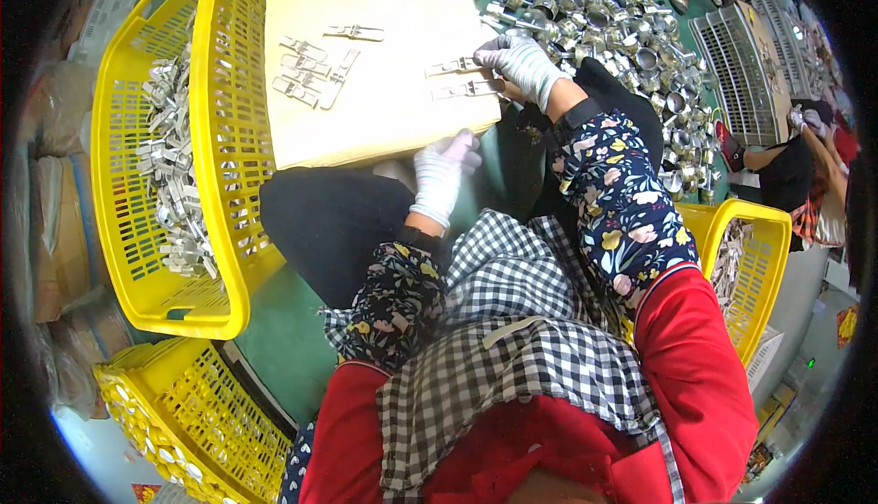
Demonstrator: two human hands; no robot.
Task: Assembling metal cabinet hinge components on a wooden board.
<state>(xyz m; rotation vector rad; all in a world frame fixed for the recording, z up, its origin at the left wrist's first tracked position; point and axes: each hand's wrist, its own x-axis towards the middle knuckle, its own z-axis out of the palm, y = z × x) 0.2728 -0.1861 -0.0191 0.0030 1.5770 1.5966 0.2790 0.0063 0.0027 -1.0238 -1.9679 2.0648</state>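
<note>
A cream-coloured flat board or stack (384,74) lies in front of my knees. My right hand (529,67), in a striped light glove, reaches over its right edge. Its fingers close on the right end of a flat, slotted silvery metal piece (451,67). A second such metal piece (465,90) lies just below, its right end by the same hand. In a white glove, my left hand (439,179) is off the board's near edge, blurred at the fingers; whether it holds anything is unclear. More slotted metal pieces (306,74) lie grouped at the board's left.
A yellow basket (233,138) at the left holds many metal pieces. Small metal cups with handles (631,37) are heaped on the green floor at the right. Another yellow basket (777,239) stands by my right elbow, stacked yellow baskets (215,403) lower left. A co-worker's hands (809,120) show far right.
</note>
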